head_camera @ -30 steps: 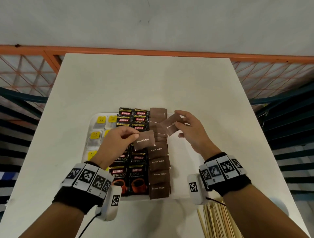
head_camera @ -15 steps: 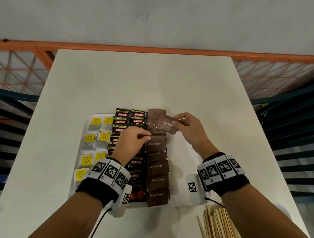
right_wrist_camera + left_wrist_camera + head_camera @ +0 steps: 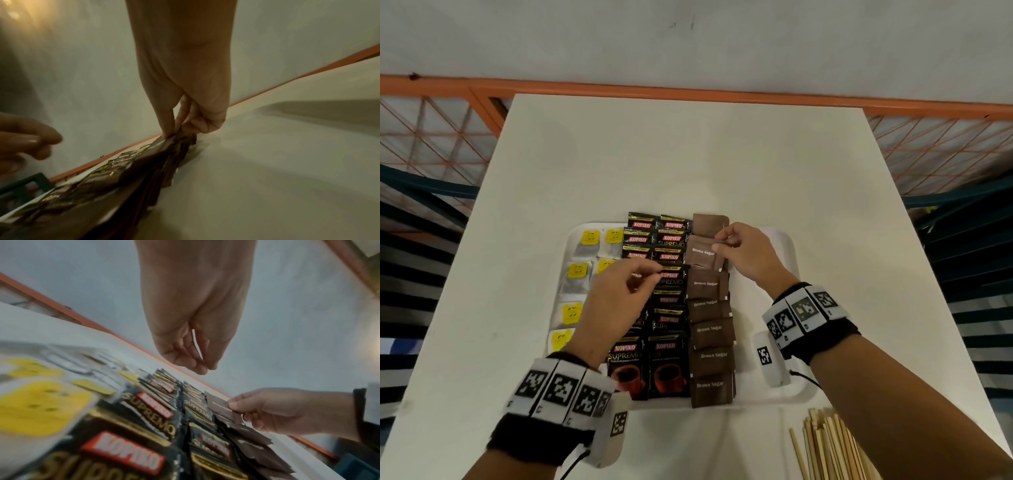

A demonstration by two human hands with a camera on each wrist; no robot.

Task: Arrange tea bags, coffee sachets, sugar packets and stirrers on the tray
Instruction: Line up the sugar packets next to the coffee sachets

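On the white tray (image 3: 789, 246), the right hand (image 3: 746, 255) pinches a brown sugar packet (image 3: 703, 255) by its right edge, thumb on top and the other fingers (image 3: 167, 128) curled beneath, holding it low over the far end of the sugar column (image 3: 710, 329). That column runs from near to far along the tray's right-centre, each packet overlapping the next like shingles, with "Brown Sugar" printed across each one. The held packet lies with its print parallel to the others and sits just beyond the next lower packet, partly over a plain brown packet at the far end.

The left hand (image 3: 619, 298) hovers over the coffee sachets (image 3: 654, 298), thumb and forefinger closed tip to tip; in the left wrist view nothing shows between those fingers (image 3: 202, 368), so they appear to hold nothing. It lies just left of the held packet, near its lower left corner.

Two columns of black coffee sachets stand left of the sugar, and tea bags (image 3: 577, 277) with yellow tags fill the tray's left side. A bundle of wooden stirrers (image 3: 832, 445) lies on the tabletop (image 3: 688, 154) off the tray, near the right forearm, not yet placed.

The coming move likely turns on lowering the packet straight down into the column; the right hand has it, and the left is close enough to steady its free edge.
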